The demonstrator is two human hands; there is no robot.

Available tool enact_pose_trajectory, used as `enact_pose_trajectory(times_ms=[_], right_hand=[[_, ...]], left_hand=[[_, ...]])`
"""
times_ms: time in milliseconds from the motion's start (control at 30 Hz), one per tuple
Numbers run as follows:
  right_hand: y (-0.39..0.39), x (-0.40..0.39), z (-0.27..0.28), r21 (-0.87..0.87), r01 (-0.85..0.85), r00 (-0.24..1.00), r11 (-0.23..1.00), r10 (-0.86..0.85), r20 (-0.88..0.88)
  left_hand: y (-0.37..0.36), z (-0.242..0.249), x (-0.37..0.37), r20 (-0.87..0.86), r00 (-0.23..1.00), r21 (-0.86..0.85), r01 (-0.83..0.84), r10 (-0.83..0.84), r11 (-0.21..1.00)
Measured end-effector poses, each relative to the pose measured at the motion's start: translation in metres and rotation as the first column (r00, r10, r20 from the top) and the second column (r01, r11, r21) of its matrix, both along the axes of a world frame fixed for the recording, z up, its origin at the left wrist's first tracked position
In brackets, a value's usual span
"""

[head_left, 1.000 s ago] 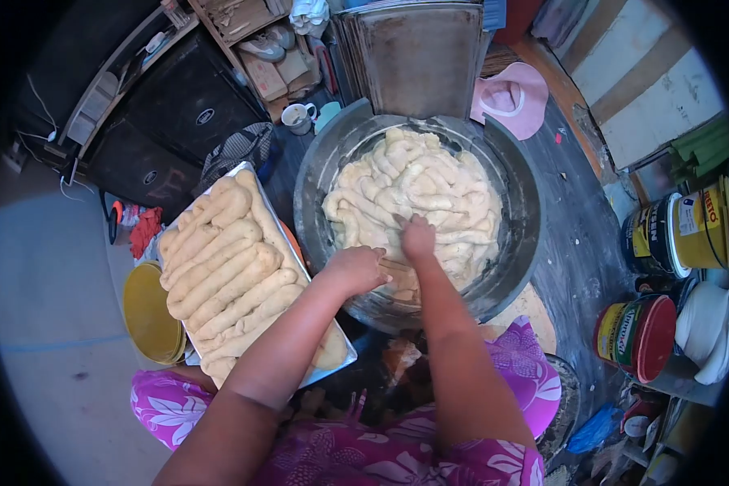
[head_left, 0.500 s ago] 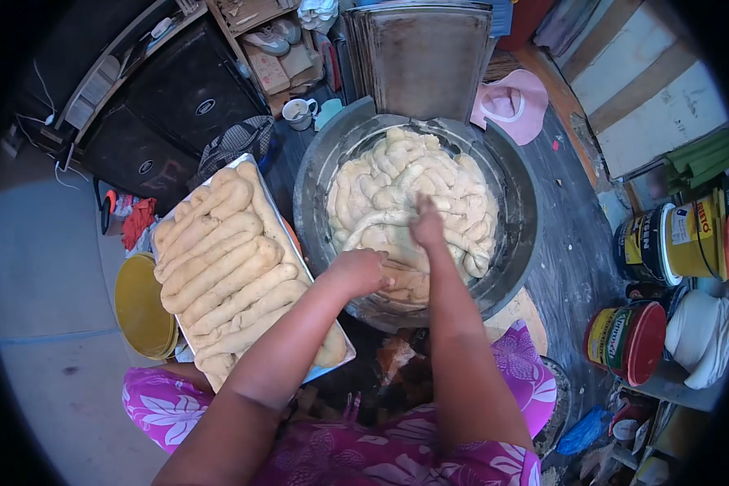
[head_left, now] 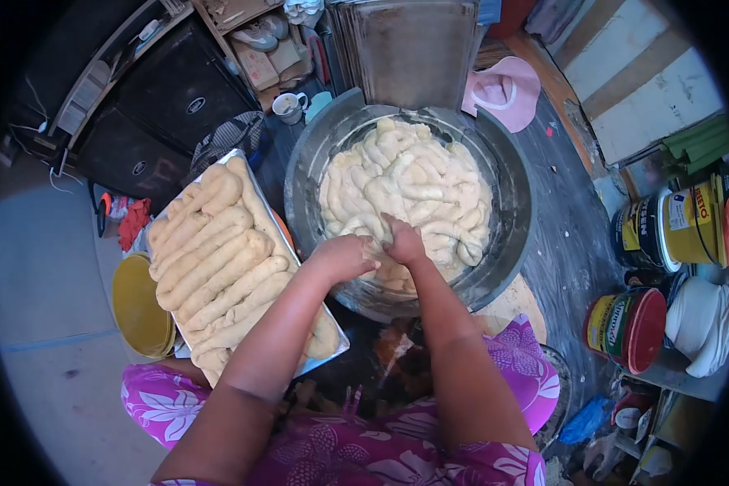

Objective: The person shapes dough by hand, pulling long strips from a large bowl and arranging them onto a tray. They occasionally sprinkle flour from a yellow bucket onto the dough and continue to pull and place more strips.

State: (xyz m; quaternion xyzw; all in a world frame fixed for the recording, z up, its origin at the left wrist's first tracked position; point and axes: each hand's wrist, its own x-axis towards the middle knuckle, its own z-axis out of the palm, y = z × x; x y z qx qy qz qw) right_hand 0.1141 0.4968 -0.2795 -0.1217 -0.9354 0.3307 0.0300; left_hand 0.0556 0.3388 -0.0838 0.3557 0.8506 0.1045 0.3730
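Observation:
A large dark round tub [head_left: 510,243] holds a heap of pale dough ropes [head_left: 417,174], folded and coiled over one another. My left hand [head_left: 344,257] is at the tub's near left side, its fingers closed on a strand of dough. Close beside it, my right hand [head_left: 402,241] grips the same part of the dough, index finger pointing away from me; the dough partly hides its fingertips. To the left, a metal tray [head_left: 338,344] carries several thick dough rolls [head_left: 223,263] laid side by side.
Behind the tub stands a stack of flat trays [head_left: 413,53], with a pink hat [head_left: 506,89] to its right and a mug [head_left: 288,108] to its left. A yellow bucket [head_left: 142,304] is left of the tray. Paint buckets [head_left: 628,328] line the right side.
My right hand has drawn back toward me and left, from the dough's middle to beside my left hand. My left hand has shifted slightly left and up. The whole view has shifted a little.

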Motion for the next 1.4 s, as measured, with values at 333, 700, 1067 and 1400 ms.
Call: enact_pose_trajectory(times_ms=[333,700,1067,1400], right_hand=[[0.030,0.018,0.018,0.298,-0.014,0.992,0.954,-0.024,0.123],[-0.021,0.003,0.008,0.240,-0.340,0.940,0.909,0.329,0.088],[0.041,0.026,-0.008,0.255,0.190,0.965,0.948,-0.133,-0.224],[0.009,0.023,-0.012,0.042,0.226,0.967,0.973,-0.218,-0.135]], left_hand=[[-0.014,-0.006,-0.004,-0.035,0.999,0.022,0.025,-0.024,0.999],[-0.028,-0.003,-0.009,-0.086,0.994,0.089,-0.064,0.072,0.994],[-0.028,0.001,-0.011,-0.057,0.997,0.115,-0.048,0.054,0.992],[-0.017,-0.004,-0.005,-0.028,0.999,0.093,-0.044,0.047,0.995]])
